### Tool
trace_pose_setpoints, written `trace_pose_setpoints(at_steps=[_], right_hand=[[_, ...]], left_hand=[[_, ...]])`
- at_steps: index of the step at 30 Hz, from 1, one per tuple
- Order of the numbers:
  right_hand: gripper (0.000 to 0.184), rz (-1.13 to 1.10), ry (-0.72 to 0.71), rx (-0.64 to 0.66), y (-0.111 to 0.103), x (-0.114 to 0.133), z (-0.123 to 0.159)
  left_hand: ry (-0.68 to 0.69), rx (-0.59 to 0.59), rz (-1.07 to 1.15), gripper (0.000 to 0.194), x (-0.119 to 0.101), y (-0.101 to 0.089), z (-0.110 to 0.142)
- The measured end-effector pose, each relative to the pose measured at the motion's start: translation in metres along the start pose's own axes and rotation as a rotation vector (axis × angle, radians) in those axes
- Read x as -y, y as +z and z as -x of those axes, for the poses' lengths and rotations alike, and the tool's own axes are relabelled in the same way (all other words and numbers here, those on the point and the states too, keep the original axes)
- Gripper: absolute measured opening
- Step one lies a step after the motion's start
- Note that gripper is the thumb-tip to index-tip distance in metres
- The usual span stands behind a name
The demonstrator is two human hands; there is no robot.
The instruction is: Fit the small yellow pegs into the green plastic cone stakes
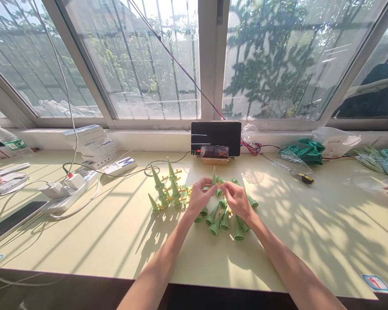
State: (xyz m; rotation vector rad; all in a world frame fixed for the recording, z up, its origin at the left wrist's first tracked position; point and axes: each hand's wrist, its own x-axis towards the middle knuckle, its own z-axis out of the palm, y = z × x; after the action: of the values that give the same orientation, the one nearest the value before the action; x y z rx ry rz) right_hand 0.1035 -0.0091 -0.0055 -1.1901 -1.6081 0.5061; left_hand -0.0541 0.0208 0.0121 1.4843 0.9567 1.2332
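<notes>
Left hand, nearer, pinches an upright cone at one o'clock; right hand, at the cone's four, hides its grip.

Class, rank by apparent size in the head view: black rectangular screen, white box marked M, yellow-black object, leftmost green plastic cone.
1. Black rectangular screen
2. White box marked M
3. Yellow-black object and leftmost green plastic cone: too alike in apparent size to rank.

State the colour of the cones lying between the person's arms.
The cones are green, best seen in the head view, the only one here.
</notes>
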Motion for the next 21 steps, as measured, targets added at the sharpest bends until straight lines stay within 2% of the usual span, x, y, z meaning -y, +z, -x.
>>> trace_pose_setpoints(at_steps=[5,8,10,12,15,18,19,21], right_hand=[[0.043,-0.045,0.080,-0.143,-0.004,-0.005,-0.002],[0.048,-0.014,0.118,-0.182,-0.006,-0.009,-0.004],[0.050,-0.004,0.128,-0.162,-0.005,-0.010,-0.003],[0.052,-0.008,0.126,-0.131,-0.004,-0.010,-0.002],[0.052,-0.015,0.105,-0.093,0.000,-0.009,0.000],[0.051,-0.016,0.078,-0.066,0.002,-0.009,0.002],[0.051,-0.018,0.071,-0.061,0.002,-0.009,0.002],[0.050,-0.022,0.058,-0.055,0.002,-0.009,0.002]], left_hand=[[0.247,-0.178,-0.184,0.013,-0.011,0.007,0.010],[0.312,-0.189,-0.225,0.011,-0.026,0.006,0.029],[0.331,-0.197,-0.258,0.011,-0.035,-0.002,0.046],[0.343,-0.261,-0.307,0.011,-0.043,-0.019,0.062],[0.329,-0.484,-0.377,0.016,-0.053,-0.056,0.081],[0.302,-0.749,-0.480,0.024,-0.057,-0.097,0.086],[0.307,-0.800,-0.499,0.026,-0.057,-0.110,0.085],[0.276,-0.810,-0.515,0.029,-0.054,-0.133,0.081]])
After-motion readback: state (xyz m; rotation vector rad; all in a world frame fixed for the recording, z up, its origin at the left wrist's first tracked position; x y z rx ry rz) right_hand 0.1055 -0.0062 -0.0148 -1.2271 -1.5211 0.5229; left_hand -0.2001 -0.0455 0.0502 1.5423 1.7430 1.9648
